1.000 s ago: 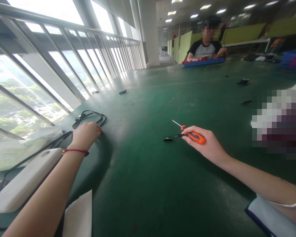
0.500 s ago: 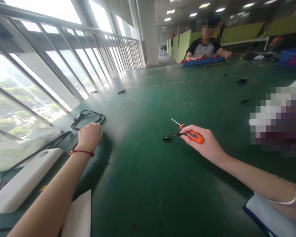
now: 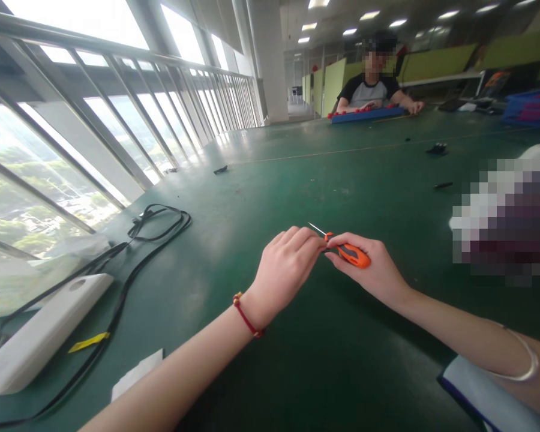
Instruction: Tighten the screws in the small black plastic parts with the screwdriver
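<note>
My right hand is closed round an orange and dark grey screwdriver, its thin metal shaft pointing up and to the left. A small black piece shows at that hand's thumb and fingertip, mostly covered. My left hand, with a red cord bracelet on the wrist, meets the right at the fingertips. Its fingers are bent and pressed together, back of the hand towards me, so whatever they pinch is hidden. The small dark block with green on it that lay on the table is out of sight now.
A white power strip and a looped black cable lie on the left of the green table, beside a railing. Small black parts lie farther back. Across the table sits a person behind a blue tray.
My left hand has moved right from beside the cable to the right hand's fingertips. The small dark block has gone from view behind or into it. My right hand has barely moved.
</note>
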Action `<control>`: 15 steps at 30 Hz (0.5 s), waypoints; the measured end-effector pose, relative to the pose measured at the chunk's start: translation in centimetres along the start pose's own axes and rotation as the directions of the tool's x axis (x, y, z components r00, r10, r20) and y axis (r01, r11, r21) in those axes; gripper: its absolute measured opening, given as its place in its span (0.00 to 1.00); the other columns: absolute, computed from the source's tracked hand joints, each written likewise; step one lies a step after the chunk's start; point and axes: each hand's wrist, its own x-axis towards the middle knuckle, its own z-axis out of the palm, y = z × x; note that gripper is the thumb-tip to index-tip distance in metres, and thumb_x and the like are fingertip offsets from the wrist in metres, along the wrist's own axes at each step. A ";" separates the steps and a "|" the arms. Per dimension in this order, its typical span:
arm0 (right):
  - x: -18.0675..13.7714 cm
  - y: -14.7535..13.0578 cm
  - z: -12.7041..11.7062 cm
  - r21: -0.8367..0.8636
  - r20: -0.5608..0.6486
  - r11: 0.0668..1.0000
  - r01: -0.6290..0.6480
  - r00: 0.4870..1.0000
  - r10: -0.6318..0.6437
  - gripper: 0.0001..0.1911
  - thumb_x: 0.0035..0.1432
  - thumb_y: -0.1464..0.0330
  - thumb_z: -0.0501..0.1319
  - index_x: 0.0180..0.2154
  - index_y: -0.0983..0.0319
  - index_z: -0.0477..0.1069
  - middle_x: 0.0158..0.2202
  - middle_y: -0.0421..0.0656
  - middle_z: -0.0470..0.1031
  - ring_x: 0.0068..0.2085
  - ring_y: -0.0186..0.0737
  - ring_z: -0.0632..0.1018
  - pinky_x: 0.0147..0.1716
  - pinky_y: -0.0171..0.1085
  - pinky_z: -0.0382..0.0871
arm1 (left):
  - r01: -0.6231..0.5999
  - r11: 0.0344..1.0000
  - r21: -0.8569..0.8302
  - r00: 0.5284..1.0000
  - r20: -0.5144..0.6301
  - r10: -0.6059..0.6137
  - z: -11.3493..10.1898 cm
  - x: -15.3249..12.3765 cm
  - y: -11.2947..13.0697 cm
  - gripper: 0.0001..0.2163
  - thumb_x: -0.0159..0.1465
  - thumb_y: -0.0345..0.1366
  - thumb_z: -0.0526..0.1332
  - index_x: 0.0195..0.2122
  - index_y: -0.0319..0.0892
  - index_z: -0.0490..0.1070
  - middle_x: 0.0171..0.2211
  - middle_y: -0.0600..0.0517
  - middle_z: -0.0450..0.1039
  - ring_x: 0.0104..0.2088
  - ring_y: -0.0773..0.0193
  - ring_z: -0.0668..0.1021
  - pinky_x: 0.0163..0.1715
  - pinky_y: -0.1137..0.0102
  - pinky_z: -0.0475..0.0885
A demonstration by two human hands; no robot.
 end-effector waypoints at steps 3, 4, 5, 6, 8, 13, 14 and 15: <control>-0.1 -0.3 0.2 0.022 0.006 1.000 -0.005 1.000 0.005 0.06 0.54 0.65 0.63 0.34 0.60 0.74 0.34 0.41 0.79 0.32 0.39 0.78 0.33 0.36 0.69 | -0.041 0.999 0.016 0.998 -0.047 0.041 1.0 -1.0 -0.1 0.07 0.69 0.32 0.54 0.41 0.40 0.71 0.37 0.50 0.76 0.35 0.66 0.73 0.34 0.71 0.69; -0.1 -0.3 0.2 0.024 0.003 1.000 -0.004 1.000 0.004 0.07 0.54 0.65 0.63 0.34 0.60 0.74 0.33 0.41 0.79 0.32 0.39 0.78 0.33 0.36 0.69 | -0.053 0.998 0.023 0.997 -0.056 0.054 1.1 -1.2 -0.2 0.07 0.69 0.32 0.54 0.41 0.40 0.71 0.38 0.50 0.76 0.35 0.65 0.73 0.34 0.70 0.68; -0.1 -0.4 0.3 0.024 -0.002 1.000 -0.001 1.000 0.001 0.07 0.54 0.64 0.63 0.34 0.60 0.75 0.33 0.41 0.79 0.32 0.39 0.78 0.34 0.36 0.70 | -0.063 0.998 0.030 0.996 -0.062 0.065 1.2 -1.3 -0.3 0.07 0.69 0.31 0.54 0.42 0.40 0.71 0.38 0.50 0.76 0.35 0.65 0.73 0.34 0.70 0.68; -0.2 -0.4 0.4 0.028 -0.007 1.000 0.001 1.000 0.000 0.07 0.54 0.65 0.63 0.34 0.60 0.75 0.33 0.41 0.80 0.32 0.39 0.78 0.34 0.36 0.70 | -0.071 0.997 0.036 0.995 -0.064 0.073 1.2 -1.3 -0.4 0.07 0.69 0.31 0.54 0.43 0.39 0.70 0.38 0.50 0.76 0.36 0.65 0.73 0.35 0.70 0.68; -0.2 -0.4 0.4 0.038 -0.013 0.999 -0.004 1.000 0.004 0.07 0.53 0.65 0.63 0.34 0.60 0.75 0.33 0.41 0.80 0.32 0.39 0.78 0.34 0.36 0.70 | -0.089 0.995 0.050 0.994 -0.054 0.092 1.1 -1.3 -0.4 0.07 0.68 0.30 0.54 0.43 0.39 0.70 0.38 0.50 0.76 0.36 0.64 0.73 0.35 0.70 0.68; -0.2 -0.5 0.4 0.047 -0.004 0.999 -0.027 1.000 0.027 0.06 0.53 0.66 0.63 0.34 0.60 0.75 0.34 0.41 0.80 0.33 0.39 0.78 0.34 0.36 0.70 | -0.121 0.987 0.108 0.992 -0.024 0.124 1.0 -1.2 -0.4 0.08 0.69 0.30 0.52 0.43 0.38 0.70 0.37 0.49 0.75 0.35 0.64 0.74 0.35 0.69 0.68; -0.2 -0.5 0.4 0.050 -0.001 0.998 -0.030 1.000 0.030 0.06 0.53 0.66 0.63 0.34 0.60 0.75 0.34 0.41 0.80 0.33 0.39 0.78 0.34 0.36 0.70 | -0.129 0.984 0.120 0.991 -0.023 0.133 1.0 -1.2 -0.3 0.07 0.69 0.30 0.53 0.43 0.38 0.70 0.37 0.49 0.75 0.35 0.64 0.74 0.34 0.69 0.68; -0.2 -0.5 0.4 0.053 -0.001 0.998 -0.031 1.000 0.031 0.06 0.53 0.66 0.63 0.34 0.60 0.75 0.33 0.41 0.80 0.32 0.39 0.78 0.34 0.36 0.70 | -0.136 0.982 0.131 0.990 -0.023 0.141 1.0 -1.2 -0.3 0.07 0.69 0.30 0.53 0.42 0.38 0.70 0.37 0.49 0.75 0.35 0.64 0.74 0.34 0.69 0.68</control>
